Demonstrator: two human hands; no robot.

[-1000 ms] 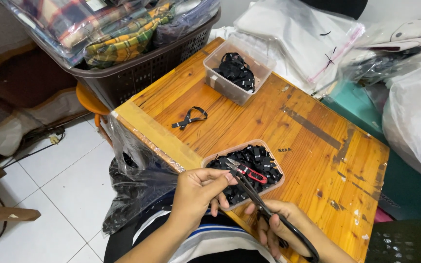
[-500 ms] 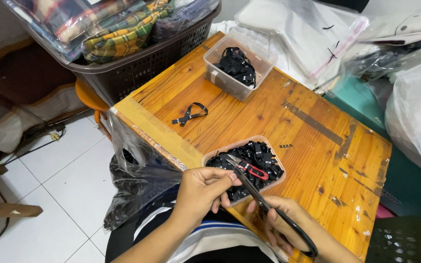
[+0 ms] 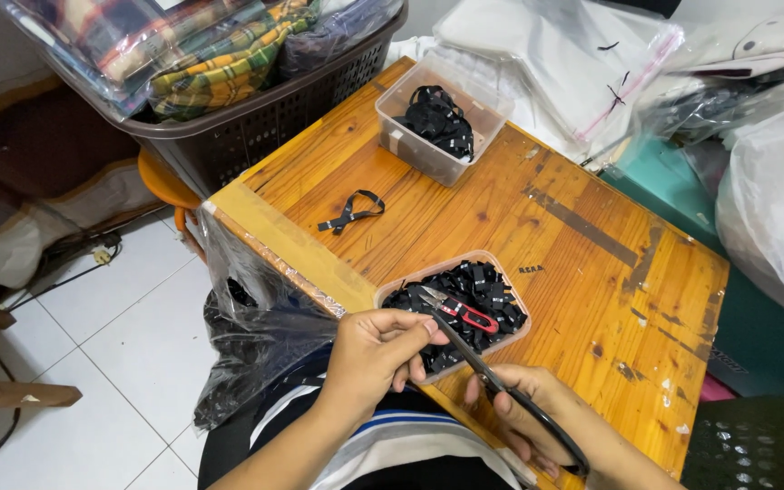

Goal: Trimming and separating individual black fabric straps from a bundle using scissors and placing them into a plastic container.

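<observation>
Left hand (image 3: pixel 376 349) pinches a black strap piece (image 3: pixel 432 334) over the tray of black pieces (image 3: pixel 465 304); right hand (image 3: pixel 524 413) grips black scissors (image 3: pixel 510 395). Blades near the fingertips could plausibly nick them.

Both hands meet at the table's near edge. The left hand (image 3: pixel 378 349) is curled, fingertips pinched together. The right hand (image 3: pixel 524 413) lies lower, palm up, fingers closed in a grip.
</observation>
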